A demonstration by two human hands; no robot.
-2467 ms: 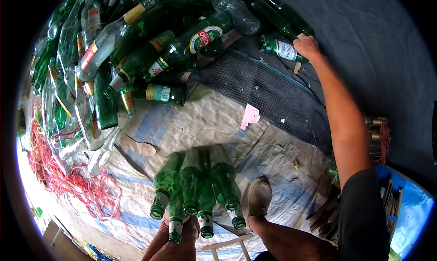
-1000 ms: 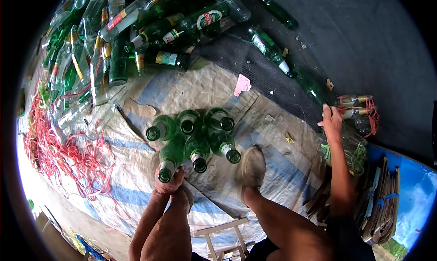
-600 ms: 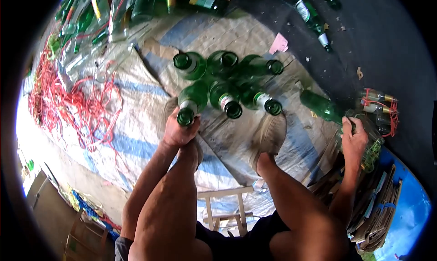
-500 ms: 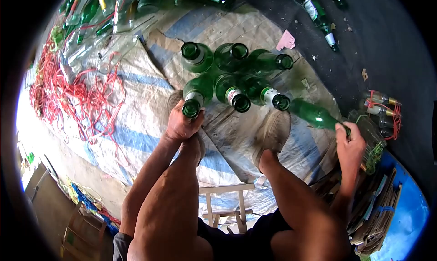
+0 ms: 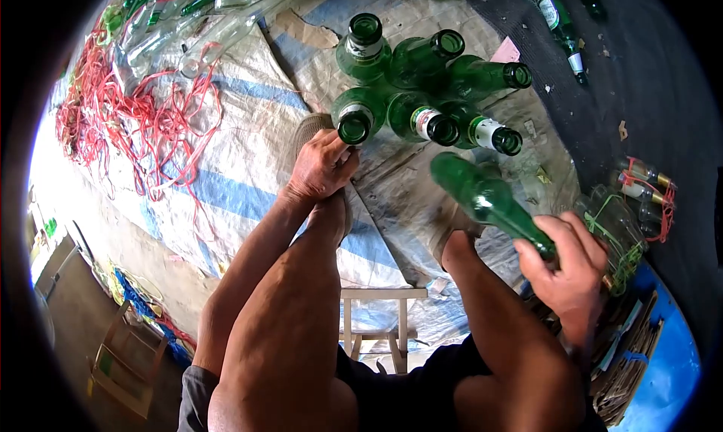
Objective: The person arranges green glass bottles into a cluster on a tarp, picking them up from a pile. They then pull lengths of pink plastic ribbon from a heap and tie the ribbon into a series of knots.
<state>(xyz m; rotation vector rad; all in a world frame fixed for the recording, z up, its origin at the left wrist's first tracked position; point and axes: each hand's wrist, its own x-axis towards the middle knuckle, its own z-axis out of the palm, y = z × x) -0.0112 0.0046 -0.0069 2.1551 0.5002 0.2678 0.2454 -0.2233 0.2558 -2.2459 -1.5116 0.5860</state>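
Note:
Several green glass bottles stand in a tight cluster between my feet, necks up and leaning outward in the view. My left hand is closed right beside the front-left bottle, its fingers curled just below the bottle's mouth. What those fingers hold, if anything, is hidden. My right hand grips another green bottle by its neck. This bottle is tilted, its base pointing up-left toward the front-right bottle of the cluster, and looks slightly blurred.
Tangled red plastic strapping lies on the woven sheet at left, with clear and green bottles behind it. One labelled bottle lies on the dark mat at upper right. Tied small bottles and stacked cardboard are at right.
My right hand has brought its bottle inward, close to the cluster, and turned its base up-left. The whole view has shifted, and my left hand stays beside the front-left bottle.

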